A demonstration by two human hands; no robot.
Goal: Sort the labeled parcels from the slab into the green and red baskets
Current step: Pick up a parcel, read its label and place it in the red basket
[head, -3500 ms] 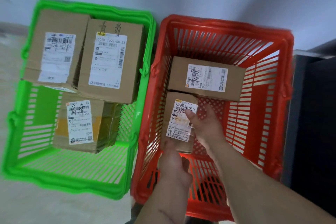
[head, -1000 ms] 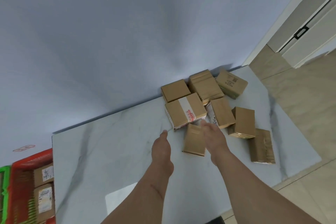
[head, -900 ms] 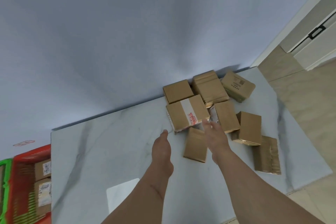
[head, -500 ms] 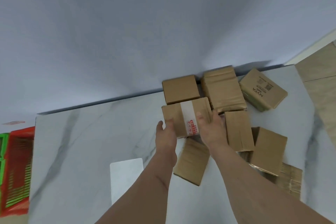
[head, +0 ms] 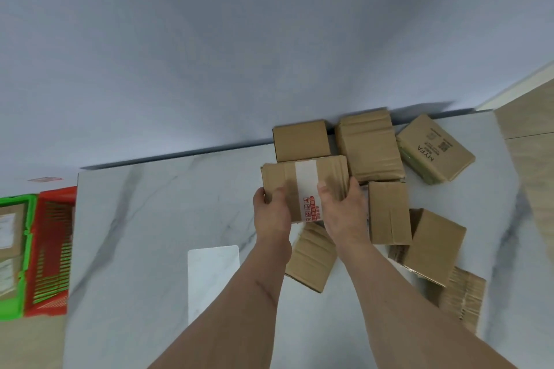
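We hold one taped parcel (head: 304,187) between both hands, the left hand (head: 272,210) closed on its near left corner and the right hand (head: 342,213) closed on its near right side, thumbs lying on top. It sits at the front of a cluster of other parcels on the marble table (head: 150,219), and we cannot tell whether it is already lifted clear or resting on the brown box (head: 311,257) just below it. The chief risk, as we judge it, is that the address label is not showing: only white tape with red print faces us, so we may need to turn the parcel over, and a wrong read would send it to the wrong basket. The green basket (head: 18,305) and red basket (head: 57,249) stand side by side, well apart from us at the far left, so a hasty carry could mix them up. Pulling the parcel out could also drag the upright box (head: 388,213) beside our right hand, nudging the boxes near the table's right edge.
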